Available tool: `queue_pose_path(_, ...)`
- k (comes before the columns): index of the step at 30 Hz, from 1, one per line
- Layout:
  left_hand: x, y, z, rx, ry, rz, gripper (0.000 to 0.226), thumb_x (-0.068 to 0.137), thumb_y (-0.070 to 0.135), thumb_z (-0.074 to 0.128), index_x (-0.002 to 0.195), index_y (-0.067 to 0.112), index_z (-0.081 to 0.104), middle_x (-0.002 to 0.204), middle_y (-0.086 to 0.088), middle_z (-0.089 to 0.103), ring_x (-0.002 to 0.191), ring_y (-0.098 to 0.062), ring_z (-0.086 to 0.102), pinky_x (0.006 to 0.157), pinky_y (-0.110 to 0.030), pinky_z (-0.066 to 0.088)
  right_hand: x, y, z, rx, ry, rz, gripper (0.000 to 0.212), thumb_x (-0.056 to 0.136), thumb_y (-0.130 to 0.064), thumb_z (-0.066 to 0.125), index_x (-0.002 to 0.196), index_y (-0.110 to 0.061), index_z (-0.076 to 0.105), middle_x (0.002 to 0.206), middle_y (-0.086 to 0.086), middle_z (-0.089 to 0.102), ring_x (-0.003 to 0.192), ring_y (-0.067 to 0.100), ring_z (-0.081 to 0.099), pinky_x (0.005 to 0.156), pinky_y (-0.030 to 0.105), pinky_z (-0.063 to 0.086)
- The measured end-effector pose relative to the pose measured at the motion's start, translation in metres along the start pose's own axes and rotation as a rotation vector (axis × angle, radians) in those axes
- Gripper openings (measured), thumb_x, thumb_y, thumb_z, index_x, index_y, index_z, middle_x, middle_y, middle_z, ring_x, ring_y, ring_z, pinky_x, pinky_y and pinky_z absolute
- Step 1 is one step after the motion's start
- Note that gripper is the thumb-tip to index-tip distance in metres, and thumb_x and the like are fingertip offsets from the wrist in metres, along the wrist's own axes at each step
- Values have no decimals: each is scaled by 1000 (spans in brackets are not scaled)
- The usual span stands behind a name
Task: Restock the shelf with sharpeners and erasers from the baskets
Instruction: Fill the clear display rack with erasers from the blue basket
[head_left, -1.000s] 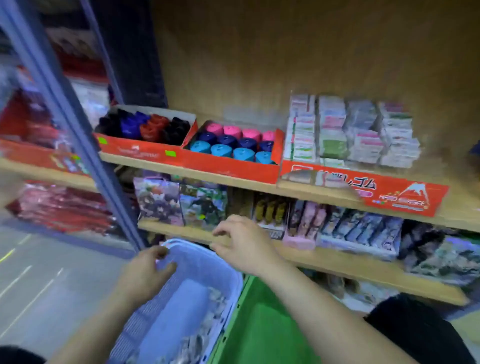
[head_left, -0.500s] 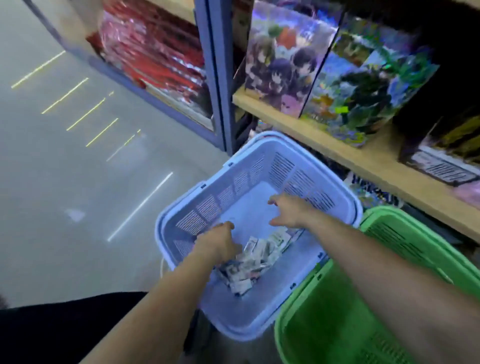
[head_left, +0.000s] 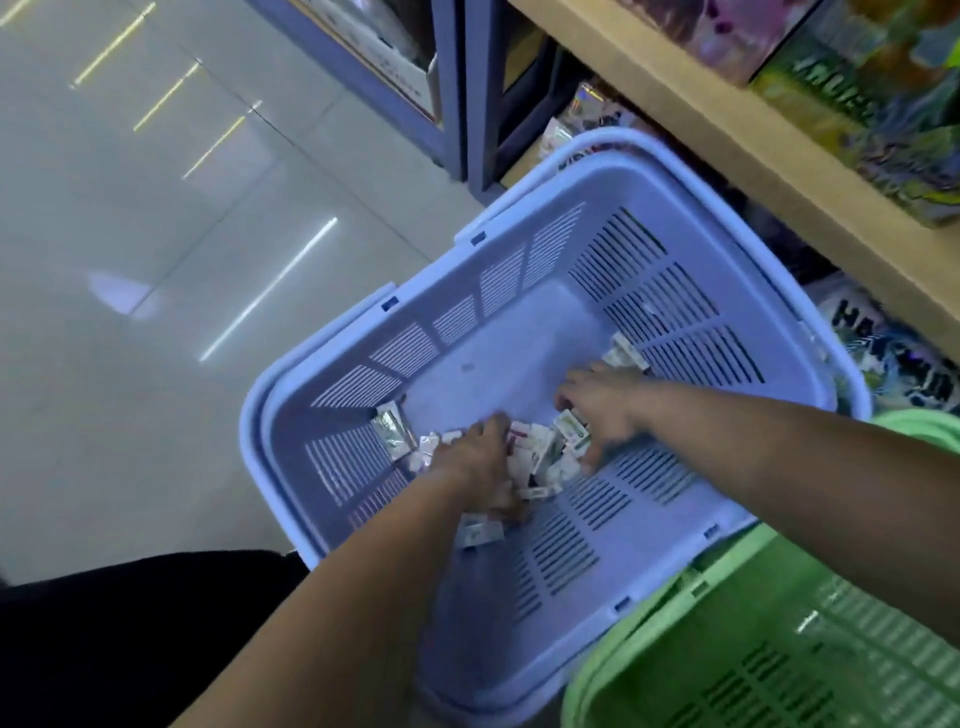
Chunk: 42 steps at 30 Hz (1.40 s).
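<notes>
Both grips unclear | left hand (head_left: 475, 458), right hand (head_left: 605, 406) on erasers (head_left: 541, 451) in lilac basket (head_left: 675, 312) | green basket (head_left: 779, 675) adjoining

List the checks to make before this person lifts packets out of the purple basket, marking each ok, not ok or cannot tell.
1. Left hand and right hand inside the purple basket: ok.
2. Pile of packets under both hands: ok.
3. Firm hold on any packets: cannot tell; the picture is blurred there.
4. All packets gathered together: not ok; a stray packet lies apart by the basket's far wall.
5. Green basket checked for stock: cannot tell; only part of it shows.
</notes>
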<state>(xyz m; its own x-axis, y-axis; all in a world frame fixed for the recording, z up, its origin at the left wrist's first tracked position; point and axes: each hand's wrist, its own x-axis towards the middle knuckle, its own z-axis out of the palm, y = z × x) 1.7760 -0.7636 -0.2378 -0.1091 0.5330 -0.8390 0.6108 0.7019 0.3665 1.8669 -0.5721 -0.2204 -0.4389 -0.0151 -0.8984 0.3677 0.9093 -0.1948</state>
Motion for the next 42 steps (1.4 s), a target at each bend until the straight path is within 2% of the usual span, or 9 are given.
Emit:
queue_pose_path(10, 7, -4, 1, -251, 25, -5, 85, 64, 21, 85, 133, 25, 34, 120, -4, 50, 102, -29, 61, 85, -31, 50, 1, 0, 9, 319, -2, 10, 94, 62, -45, 95, 139, -15, 50, 135, 3, 57, 122, 29, 56, 94, 34, 47)
queue_pose_path(15, 9, 3, 3, -291, -66, 8, 97, 64, 22, 89, 144, 25, 34, 118, -2, 62, 108, -29, 63, 93, -35, 54, 4, -7, 17, 398, -18, -41, 59, 64, -29, 94, 103, -33, 49, 106, -6, 63, 100, 21, 62, 86, 35, 50)
queue_pose_path(20, 9, 3, 5, -329, 15, 15, 100, 48, 27, 95, 131, 30, 41, 118, -3, 60, 103, -29, 65, 87, -44, 58, 2, -14, 18, 476, -35, -73, 58, 73, -16, 88, 120, -12, 53, 103, -1, 62, 92, 18, 58, 73, 30, 46)
queue_pose_path(24, 16, -1, 5, -420, -14, -27, 93, 66, 16, 92, 139, 25, 33, 109, -7, 63, 100, -28, 63, 84, -35, 53, 2, -12, 18, 565, -77, -67, 59, 75, -9, 87, 125, -3, 56, 115, 11, 67, 97, 19, 60, 62, 11, 44)
queue_pose_path(26, 19, 0, 6, -461, -22, -27, 89, 68, 17, 92, 138, 24, 38, 107, -5, 64, 97, -24, 63, 78, -32, 53, 3, -10, 20, 604, -73, -61, 64, 75, -7, 87, 130, -6, 54, 118, 9, 67, 102, 20, 62, 67, 9, 47)
queue_pose_path(30, 21, 0, 7, -509, -32, -33, 78, 68, 19, 93, 133, 22, 49, 101, 2, 64, 87, -14, 61, 60, -21, 44, 7, -11, 23, 698, -54, -37, 78, 71, -10, 89, 135, -20, 46, 123, 0, 63, 113, 19, 61, 94, 30, 52)
queue_pose_path(34, 19, 2, 6, -514, -41, -28, 81, 69, 22, 92, 135, 23, 45, 108, 0, 60, 97, -20, 59, 67, -24, 47, 8, -12, 24, 708, -64, -28, 74, 68, -12, 92, 129, -19, 50, 118, 0, 66, 111, 20, 63, 94, 34, 52)
queue_pose_path(38, 14, 10, 6, -443, -56, 16, 99, 60, 33, 96, 141, 29, 38, 126, 0, 60, 112, -27, 60, 98, -41, 52, 9, -12, 24, 711, -74, -27, 61, 69, -10, 91, 118, -14, 54, 105, 2, 68, 99, 21, 65, 75, 28, 51)
queue_pose_path(42, 13, 11, 6, -434, -44, 28, 95, 59, 29, 96, 138, 32, 43, 121, 3, 63, 109, -25, 63, 96, -41, 54, 8, -10, 22, 721, -95, -45, 58, 71, -11, 89, 114, -15, 51, 99, 0, 65, 90, 16, 61, 69, 26, 49)
